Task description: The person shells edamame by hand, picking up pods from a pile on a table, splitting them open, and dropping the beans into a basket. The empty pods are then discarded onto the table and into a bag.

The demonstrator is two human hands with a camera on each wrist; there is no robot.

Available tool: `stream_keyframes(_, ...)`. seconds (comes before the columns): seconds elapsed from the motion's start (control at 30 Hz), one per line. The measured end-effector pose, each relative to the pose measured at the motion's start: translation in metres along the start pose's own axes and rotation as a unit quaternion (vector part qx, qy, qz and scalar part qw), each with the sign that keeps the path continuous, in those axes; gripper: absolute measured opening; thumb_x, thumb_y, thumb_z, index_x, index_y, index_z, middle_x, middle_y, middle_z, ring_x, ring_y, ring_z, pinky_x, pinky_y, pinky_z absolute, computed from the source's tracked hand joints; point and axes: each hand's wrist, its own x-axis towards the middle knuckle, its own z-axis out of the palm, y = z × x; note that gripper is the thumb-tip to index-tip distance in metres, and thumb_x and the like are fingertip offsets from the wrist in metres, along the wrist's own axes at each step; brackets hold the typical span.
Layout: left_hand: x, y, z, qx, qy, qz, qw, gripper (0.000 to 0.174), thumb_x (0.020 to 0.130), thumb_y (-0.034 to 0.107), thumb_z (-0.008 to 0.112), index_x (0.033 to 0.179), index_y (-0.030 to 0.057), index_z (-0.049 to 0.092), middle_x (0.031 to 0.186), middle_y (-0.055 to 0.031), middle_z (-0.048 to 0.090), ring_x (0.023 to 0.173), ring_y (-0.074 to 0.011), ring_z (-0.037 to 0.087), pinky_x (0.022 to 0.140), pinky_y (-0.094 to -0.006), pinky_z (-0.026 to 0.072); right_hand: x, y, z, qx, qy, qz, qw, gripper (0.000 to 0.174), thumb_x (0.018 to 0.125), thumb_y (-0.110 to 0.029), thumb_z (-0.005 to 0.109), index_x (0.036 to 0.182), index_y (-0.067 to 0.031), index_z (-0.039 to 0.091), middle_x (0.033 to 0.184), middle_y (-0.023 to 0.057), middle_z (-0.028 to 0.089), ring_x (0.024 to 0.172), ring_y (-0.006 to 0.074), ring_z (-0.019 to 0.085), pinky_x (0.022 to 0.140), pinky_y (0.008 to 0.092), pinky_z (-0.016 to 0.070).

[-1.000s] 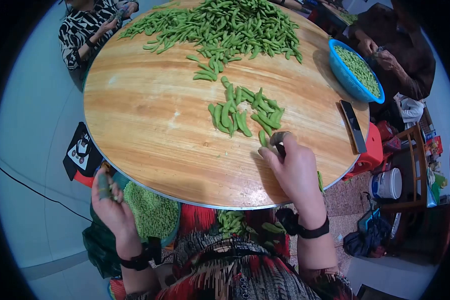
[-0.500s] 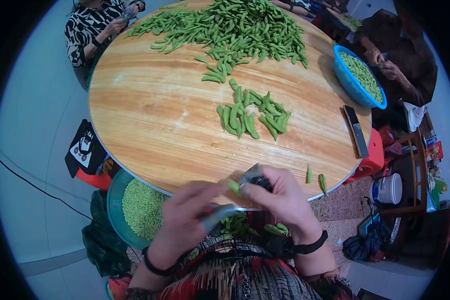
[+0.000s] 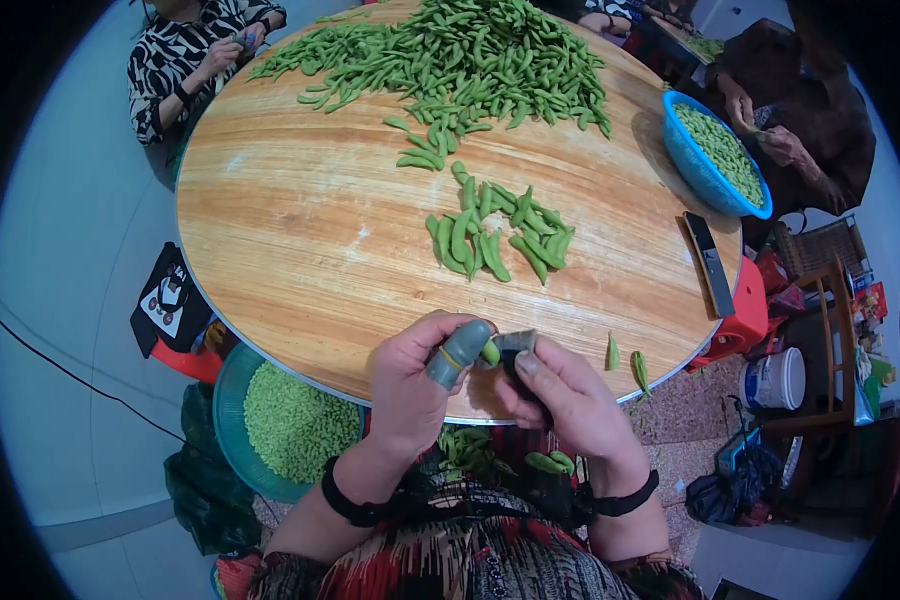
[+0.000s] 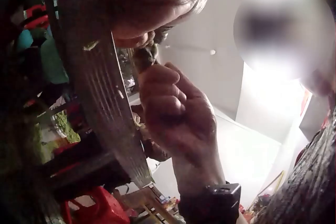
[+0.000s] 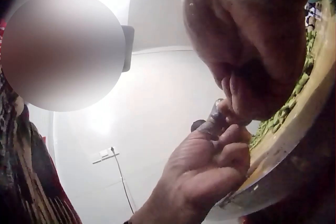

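Close over the table's near edge, my two hands meet at one green soybean pod [image 3: 491,352]. My left hand [image 3: 405,395] pinches it, the thumb wearing a grey-green finger cover [image 3: 460,350]. My right hand [image 3: 575,400], fingers curled, grips the pod's other end, a dark grey covering [image 3: 516,342] on its index finger; that end is mostly hidden. Beyond them lies a small group of pods [image 3: 458,238], with a big pod heap [image 3: 490,60] farther back. A teal basket [image 3: 228,420] of shelled beans [image 3: 295,425] stands below the table's edge, left of my left hand.
On the round wooden table [image 3: 290,260], a blue basket [image 3: 695,165] of shelled beans and a black phone [image 3: 708,265] sit at the right. Two loose pods [image 3: 640,370] lie near the right front edge. More pods [image 3: 550,462] rest on my lap. Other people work across the table.
My right hand has come back from the small pod group toward me with a pod. My left hand has moved from above the teal basket to meet it at the pod.
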Motion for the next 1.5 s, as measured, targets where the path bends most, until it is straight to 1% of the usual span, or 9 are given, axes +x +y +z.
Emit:
stream_keyframes(0.3,0.002,-0.006,0.007,0.124,0.047,0.051,0.99,0.012,0.087,0.014,0.059,0.088,0.0025,0.062,0.066,0.0037,0.055,0.054,-0.0006,0.039,0.047,-0.0161,0.0273,0.0,-0.001,-0.003,0.002,-0.049,0.047,0.998,0.024,0.097,-0.021,0.038,0.088,-0.0031,0.05,0.063,-0.0034,0.045,0.049,0.0027,0.034,0.043,0.0175,0.0273)
stream_keyframes(0.57,0.006,0.0,-0.013,-0.026,-0.162,-0.029,0.986,0.016,0.085,0.014,0.06,0.089,-0.0013,0.056,0.081,-0.0014,0.057,0.062,-0.0017,0.047,0.053,-0.0153,0.0351,-0.002,-0.003,0.0,0.211,-0.063,0.148,0.964,0.017,0.095,-0.017,0.043,0.088,-0.0049,0.054,0.062,-0.0042,0.046,0.047,0.0014,0.034,0.041,0.017,0.0261)
stream_keyframes(0.77,0.006,-0.003,0.005,0.155,-0.037,0.045,0.986,0.014,0.08,-0.004,0.06,0.093,-0.0012,0.056,0.079,-0.0012,0.057,0.071,-0.0063,0.057,0.062,-0.0194,0.0469,0.004,0.014,0.005,-0.174,0.08,-0.109,0.975,0.017,0.093,-0.017,0.049,0.083,-0.0052,0.056,0.061,-0.0042,0.049,0.048,0.0005,0.035,0.042,0.0168,0.0256)
stream_keyframes(0.97,0.004,0.008,-0.003,0.135,-0.08,0.029,0.987,0.022,0.081,-0.006,0.055,0.103,-0.0024,0.059,0.073,-0.0008,0.055,0.065,-0.0054,0.053,0.055,-0.0169,0.0419,0.008,0.004,-0.003,0.12,0.001,0.084,0.989,0.019,0.092,-0.018,0.05,0.08,-0.005,0.056,0.059,-0.0051,0.047,0.05,0.0018,0.035,0.044,0.0179,0.0267)
stream_keyframes(1.13,0.01,0.005,-0.022,-0.029,-0.069,-0.032,0.997,0.022,0.083,-0.006,0.047,0.102,-0.0045,0.059,0.076,-0.0051,0.059,0.064,-0.0076,0.054,0.051,-0.016,0.0372,0.024,-0.014,-0.004,-0.248,0.064,-0.025,0.966,0.025,0.091,-0.021,0.052,0.08,0.0007,0.055,0.057,0.0036,0.053,0.049,0.0117,0.049,0.046,0.0251,0.0366)
stream_keyframes(1.17,0.011,0.005,-0.023,-0.045,-0.072,-0.027,0.996,0.02,0.085,-0.003,0.048,0.102,-0.0057,0.058,0.077,-0.0069,0.06,0.065,-0.0079,0.054,0.049,-0.0153,0.0359,0.035,-0.017,-0.009,-0.393,0.118,-0.108,0.906,0.023,0.088,-0.019,0.054,0.08,0.0024,0.053,0.06,0.0158,0.057,0.056,0.0263,0.059,0.052,0.0348,0.0442)
stream_keyframes(1.2,0.01,0.004,-0.023,-0.046,-0.072,-0.026,0.996,0.02,0.085,-0.003,0.048,0.102,-0.0057,0.058,0.077,-0.0069,0.06,0.065,-0.0079,0.054,0.049,-0.0153,0.0359,0.045,-0.021,-0.011,-0.393,0.118,-0.109,0.905,0.023,0.088,-0.019,0.054,0.08,0.0024,0.053,0.06,0.0158,0.057,0.056,0.0263,0.059,0.052,0.0348,0.0442)
stream_keyframes(1.3,0.005,0.005,-0.016,0.072,-0.111,-0.083,0.988,0.023,0.087,-0.003,0.044,0.107,-0.0062,0.056,0.088,-0.0124,0.062,0.075,-0.0145,0.06,0.057,-0.0202,0.0472,0.07,-0.025,-0.012,-0.663,0.152,-0.123,0.723,0.022,0.082,-0.019,0.057,0.083,0.0026,0.052,0.065,0.0229,0.058,0.066,0.0386,0.06,0.059,0.0463,0.0467)
stream_keyframes(1.5,-0.01,0.009,-0.002,0.043,-0.193,-0.132,0.971,0.031,0.09,-0.002,0.041,0.121,-0.0035,0.047,0.111,-0.0144,0.057,0.108,-0.0219,0.055,0.091,-0.0292,0.0474,0.065,-0.018,-0.024,-0.63,0.166,-0.151,0.743,0.018,0.078,-0.015,0.059,0.078,0.0024,0.054,0.067,0.0239,0.057,0.066,0.0401,0.058,0.06,0.0454,0.0464)
